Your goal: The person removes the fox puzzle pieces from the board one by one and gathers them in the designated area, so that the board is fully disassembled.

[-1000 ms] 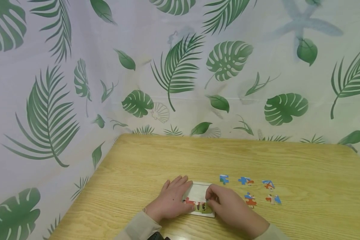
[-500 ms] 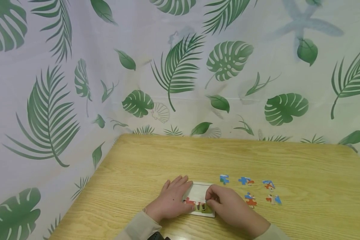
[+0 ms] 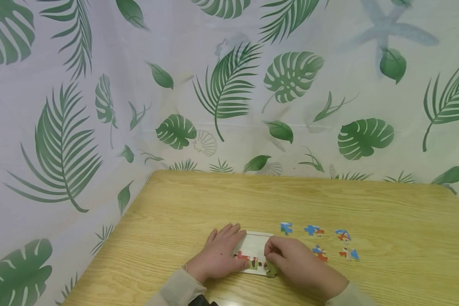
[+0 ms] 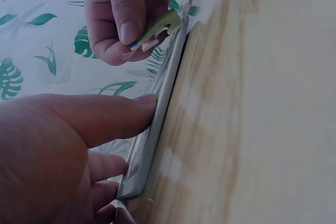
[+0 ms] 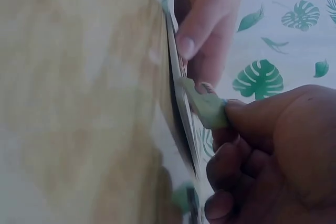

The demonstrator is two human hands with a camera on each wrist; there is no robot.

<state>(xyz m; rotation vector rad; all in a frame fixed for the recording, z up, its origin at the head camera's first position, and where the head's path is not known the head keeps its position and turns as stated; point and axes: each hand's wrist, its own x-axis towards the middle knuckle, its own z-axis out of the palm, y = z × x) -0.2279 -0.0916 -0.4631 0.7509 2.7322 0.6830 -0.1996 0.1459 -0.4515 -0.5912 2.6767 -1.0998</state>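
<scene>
A shallow white puzzle tray (image 3: 252, 241) lies on the table, with a red puzzle piece (image 3: 242, 256) and a green one in its near part. My left hand (image 3: 222, 254) rests over the tray's left side, its thumb pressing near the front edge and its fingers spread. At the tray's right end, my right hand (image 3: 293, 260) pinches a green puzzle piece (image 5: 206, 107) between thumb and fingers. That piece is tilted, lifted out at the near right corner in the left wrist view. My right fingers hide part of the tray's right edge.
Several loose puzzle pieces lie to the right of the tray, among them a blue one (image 3: 286, 228) and a red and blue one (image 3: 320, 253). The wooden table (image 3: 199, 199) meets a leaf-printed curtain (image 3: 237, 140) at the back.
The green piece at the tray's near right corner, flat before, is now tilted up in my right hand, which has shifted slightly right. My left hand has stayed in place.
</scene>
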